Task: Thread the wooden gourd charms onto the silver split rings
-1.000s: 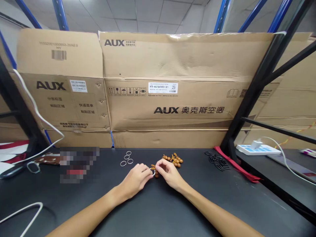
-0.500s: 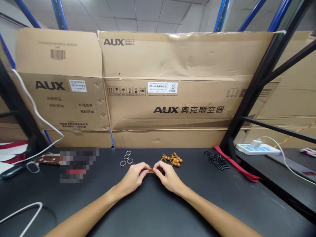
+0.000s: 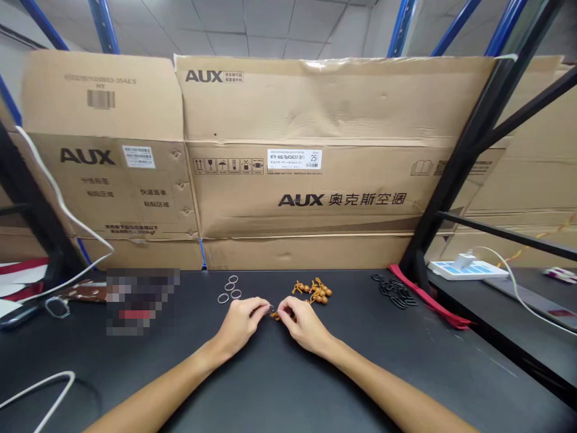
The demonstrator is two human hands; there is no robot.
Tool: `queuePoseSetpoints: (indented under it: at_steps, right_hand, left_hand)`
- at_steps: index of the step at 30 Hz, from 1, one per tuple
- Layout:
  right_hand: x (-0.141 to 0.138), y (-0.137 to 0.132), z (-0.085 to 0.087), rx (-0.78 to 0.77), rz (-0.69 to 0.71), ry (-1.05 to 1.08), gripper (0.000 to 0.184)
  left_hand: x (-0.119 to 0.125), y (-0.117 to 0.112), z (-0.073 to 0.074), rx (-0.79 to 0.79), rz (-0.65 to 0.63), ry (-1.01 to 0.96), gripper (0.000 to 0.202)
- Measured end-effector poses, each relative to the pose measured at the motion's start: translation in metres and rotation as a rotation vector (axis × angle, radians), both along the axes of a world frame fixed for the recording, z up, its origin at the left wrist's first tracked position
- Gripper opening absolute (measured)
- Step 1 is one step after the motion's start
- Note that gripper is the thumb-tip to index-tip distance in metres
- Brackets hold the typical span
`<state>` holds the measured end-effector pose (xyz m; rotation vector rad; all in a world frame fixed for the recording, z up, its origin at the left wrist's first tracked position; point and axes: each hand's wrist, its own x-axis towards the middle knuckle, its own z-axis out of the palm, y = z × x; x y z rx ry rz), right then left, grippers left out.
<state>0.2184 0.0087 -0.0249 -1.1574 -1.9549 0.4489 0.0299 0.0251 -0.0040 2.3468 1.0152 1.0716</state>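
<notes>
My left hand (image 3: 242, 323) is closed in a pinch on a small metal key ring (image 3: 271, 308), of which only a bit shows past the fingertips. Close by on the right, my right hand (image 3: 305, 325) pinches an orange-brown gourd charm with a cord (image 3: 276, 316); its body is mostly covered by the fingers. A narrow gap separates the two hands. Several loose key rings (image 3: 235, 294) lie beyond my left hand. Behind my right hand sits a small heap of similar wooden gourd charms (image 3: 320, 294) with orange cords.
Black clasps or loops (image 3: 396, 291) are piled at the right, beside a red strap (image 3: 433, 300). Tall cardboard (image 3: 297, 216) closes off the back of the black table (image 3: 270, 385). A white cable (image 3: 63, 385) lies at front left; a power strip (image 3: 469, 269) is far right.
My fingertips have drawn slightly apart, and a bit of the ring now shows at my left fingers. The cord end hangs lower by my right fingers. The camera view has shifted slightly.
</notes>
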Motion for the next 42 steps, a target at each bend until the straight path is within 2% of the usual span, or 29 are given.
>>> queuePoseSetpoints:
  at_steps: [4,9,21,28,36,42]
  right_hand:
    - [-0.001,-0.001,0.004,-0.055,0.014,0.049,0.015]
    - [-0.001,0.000,0.007,-0.131,0.067,0.138,0.016]
    - [0.001,0.001,0.008,-0.215,0.108,0.294,0.019]
    - [0.005,0.007,0.004,-0.397,0.227,0.422,0.030]
    - [0.007,0.007,0.004,-0.394,0.226,0.406,0.033]
    - [0.006,0.007,0.003,-0.351,0.189,0.390,0.031]
  left_hand:
    - [0.004,-0.001,-0.003,0.045,-0.027,-0.001,0.019]
    - [0.004,-0.001,-0.004,-0.003,-0.027,-0.018,0.018]
    - [0.003,-0.003,0.001,-0.246,-0.122,-0.123,0.019]
    - [0.002,0.004,-0.001,-0.428,-0.185,-0.224,0.019]
    - [0.001,0.009,0.001,-0.575,-0.220,-0.292,0.024]
    - [0.002,0.011,-0.004,-0.574,-0.210,-0.290,0.024]
